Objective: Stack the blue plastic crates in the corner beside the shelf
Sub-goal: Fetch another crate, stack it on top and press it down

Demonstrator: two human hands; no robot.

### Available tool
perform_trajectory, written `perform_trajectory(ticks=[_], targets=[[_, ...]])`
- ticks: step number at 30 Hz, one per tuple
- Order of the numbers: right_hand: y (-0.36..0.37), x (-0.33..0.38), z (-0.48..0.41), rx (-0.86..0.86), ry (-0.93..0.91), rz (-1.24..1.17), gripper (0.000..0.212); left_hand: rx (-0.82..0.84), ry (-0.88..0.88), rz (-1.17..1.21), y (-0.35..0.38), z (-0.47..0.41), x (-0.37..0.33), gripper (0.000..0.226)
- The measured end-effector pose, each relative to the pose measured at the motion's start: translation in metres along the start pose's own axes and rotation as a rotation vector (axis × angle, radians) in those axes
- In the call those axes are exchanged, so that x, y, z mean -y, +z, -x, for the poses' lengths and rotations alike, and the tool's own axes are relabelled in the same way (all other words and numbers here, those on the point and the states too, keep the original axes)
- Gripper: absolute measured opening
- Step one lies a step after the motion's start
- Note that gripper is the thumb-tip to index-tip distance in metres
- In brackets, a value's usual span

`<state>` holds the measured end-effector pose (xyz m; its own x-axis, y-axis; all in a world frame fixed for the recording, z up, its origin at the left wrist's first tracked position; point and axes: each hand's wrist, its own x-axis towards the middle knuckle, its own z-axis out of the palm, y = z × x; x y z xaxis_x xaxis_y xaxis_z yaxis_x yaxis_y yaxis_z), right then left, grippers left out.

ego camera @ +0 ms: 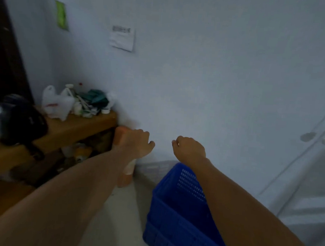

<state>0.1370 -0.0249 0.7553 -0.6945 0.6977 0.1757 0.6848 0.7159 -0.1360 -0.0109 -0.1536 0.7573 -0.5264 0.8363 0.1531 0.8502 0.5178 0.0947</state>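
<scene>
A blue plastic crate with perforated walls stands on the floor near the wall, low and right of centre; my right forearm crosses its right side. Both my arms reach forward above it. My left hand hangs in the air by the end of the wooden shelf, fingers loosely curled and holding nothing. My right hand floats in front of the pale wall above the crate's far edge, also curled and empty. Neither hand touches the crate.
The shelf top carries a white plastic bag, bottles and clutter, plus a black object at the left. An orange cylindrical container stands on the floor at the shelf's end. A white door or cabinet is at right.
</scene>
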Motion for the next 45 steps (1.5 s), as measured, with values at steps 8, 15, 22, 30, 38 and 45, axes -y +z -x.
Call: perform_trajectory(ticks=[8, 15, 22, 30, 38, 45], targets=[[-0.024, 0.229, 0.046, -0.02, -0.42, -0.154, 0.045, -0.061, -0.372, -0.006, -0.086, 0.173, 0.183, 0.032], [-0.041, 0.449, 0.135, 0.061, -0.69, -0.238, 0.045, -0.159, -0.693, -0.057, -0.14, 0.356, 0.326, 0.045], [-0.038, 0.618, 0.238, 0.052, -0.847, -0.32, 0.045, -0.182, -0.917, -0.162, -0.182, 0.508, 0.43, 0.04], [0.004, 0.71, 0.275, 0.075, -0.883, -0.315, 0.04, -0.191, -1.03, -0.176, -0.156, 0.571, 0.504, 0.044], [0.117, 0.761, 0.303, 0.205, -0.841, -0.253, 0.029, -0.108, -1.092, -0.071, -0.068, 0.604, 0.576, 0.031], [0.279, 0.777, 0.331, 0.444, -0.652, -0.211, 0.02, 0.119, -1.119, 0.072, 0.081, 0.661, 0.649, 0.038]])
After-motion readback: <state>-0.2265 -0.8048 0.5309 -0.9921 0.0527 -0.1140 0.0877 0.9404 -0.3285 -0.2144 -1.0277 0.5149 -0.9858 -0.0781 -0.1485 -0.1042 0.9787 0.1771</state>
